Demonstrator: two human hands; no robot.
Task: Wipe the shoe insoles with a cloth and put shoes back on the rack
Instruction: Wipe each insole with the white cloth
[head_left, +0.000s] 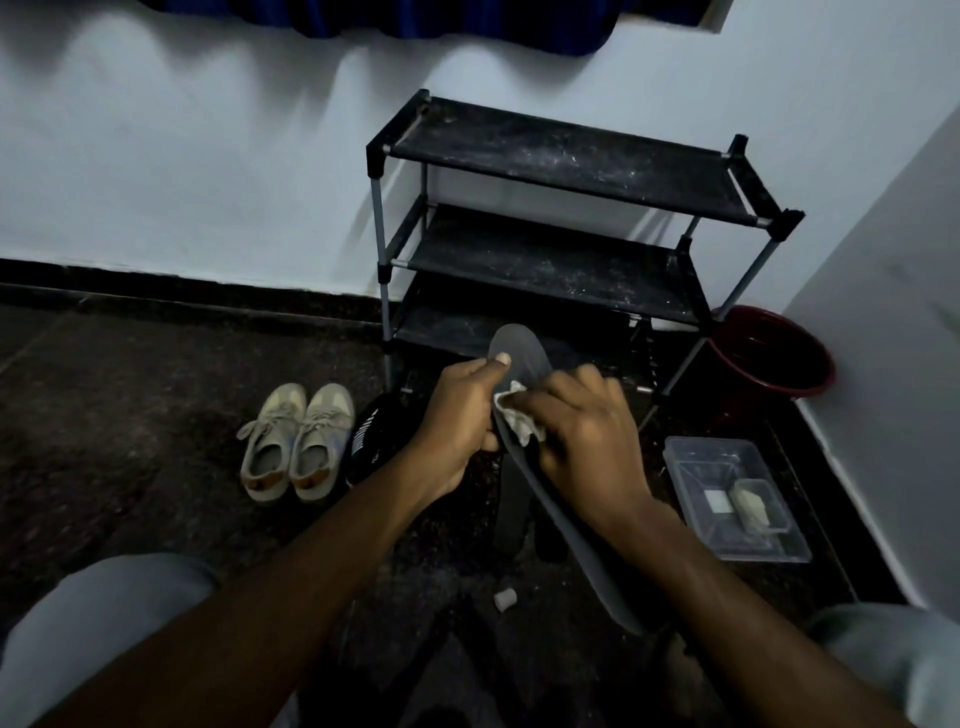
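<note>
My left hand (457, 415) grips a long grey insole (519, 348) near its upper end, thumb laid on its face. The insole slants down to the lower right, under my right forearm. My right hand (582, 431) presses a small white cloth (519, 415) against the middle of the insole, fingers curled round the cloth. A pair of beige sneakers (296, 441) stands on the floor to the left. A black shoe (371, 436) lies just behind my left wrist. The black three-shelf rack (566, 161) stands against the wall behind my hands.
A second dark insole (514, 509) lies on the floor under my hands. A clear plastic tray (727, 493) with a small block in it sits at the right. A dark red bucket (769, 353) stands in the corner. A small white cap (505, 598) lies on the dark floor.
</note>
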